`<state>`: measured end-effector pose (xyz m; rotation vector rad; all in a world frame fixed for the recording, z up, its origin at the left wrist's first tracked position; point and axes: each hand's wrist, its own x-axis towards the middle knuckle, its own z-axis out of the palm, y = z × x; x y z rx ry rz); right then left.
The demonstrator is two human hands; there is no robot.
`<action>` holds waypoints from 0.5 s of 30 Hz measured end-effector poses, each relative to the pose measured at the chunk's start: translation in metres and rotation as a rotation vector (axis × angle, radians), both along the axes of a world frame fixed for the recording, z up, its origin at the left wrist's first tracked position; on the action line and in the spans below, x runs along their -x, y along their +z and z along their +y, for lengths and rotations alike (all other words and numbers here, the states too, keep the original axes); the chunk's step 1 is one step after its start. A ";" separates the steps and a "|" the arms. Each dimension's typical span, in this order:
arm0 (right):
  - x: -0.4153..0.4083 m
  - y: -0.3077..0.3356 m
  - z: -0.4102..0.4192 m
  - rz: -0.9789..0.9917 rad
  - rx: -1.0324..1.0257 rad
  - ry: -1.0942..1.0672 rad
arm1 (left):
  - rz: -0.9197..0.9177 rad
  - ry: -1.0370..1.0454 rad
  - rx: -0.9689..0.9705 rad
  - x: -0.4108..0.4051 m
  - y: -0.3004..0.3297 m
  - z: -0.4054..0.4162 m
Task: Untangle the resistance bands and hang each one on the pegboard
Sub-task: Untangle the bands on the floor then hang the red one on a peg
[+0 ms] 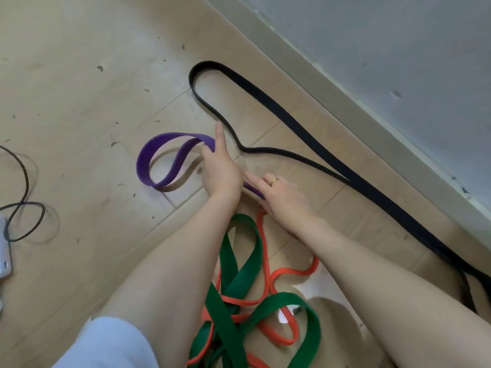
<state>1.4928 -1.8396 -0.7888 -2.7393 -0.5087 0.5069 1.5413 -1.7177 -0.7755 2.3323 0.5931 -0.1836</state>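
Nothing readable is showing anywhere from here. The bands (233, 274) are showing plain colour with no print. The white device (4, 251) at the left edge is showing only an illegible dark mark.

Purple band (148, 158) is pulled free of the pile and lies twisted in a loop, just left of the black band (300, 120), which is stretched out long on its own. Green band (239, 264) and orange band (265, 256) are still knotted together, below the purple one.
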 end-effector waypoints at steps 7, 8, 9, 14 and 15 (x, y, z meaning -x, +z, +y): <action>0.021 -0.007 -0.044 0.051 -0.010 -0.237 | -0.042 -0.277 -0.376 -0.007 -0.020 0.025; 0.025 -0.008 -0.050 0.073 -0.005 -0.249 | -0.054 -0.307 -0.425 -0.009 -0.019 0.024; 0.028 -0.009 -0.055 0.084 0.012 -0.245 | -0.076 -0.342 -0.463 -0.011 -0.019 0.022; 0.034 -0.002 -0.059 0.008 0.071 -0.225 | 0.121 -0.380 -0.459 -0.006 -0.042 0.029; 0.035 0.000 -0.057 -0.014 0.064 -0.224 | 0.204 -0.347 -0.369 -0.007 -0.043 0.036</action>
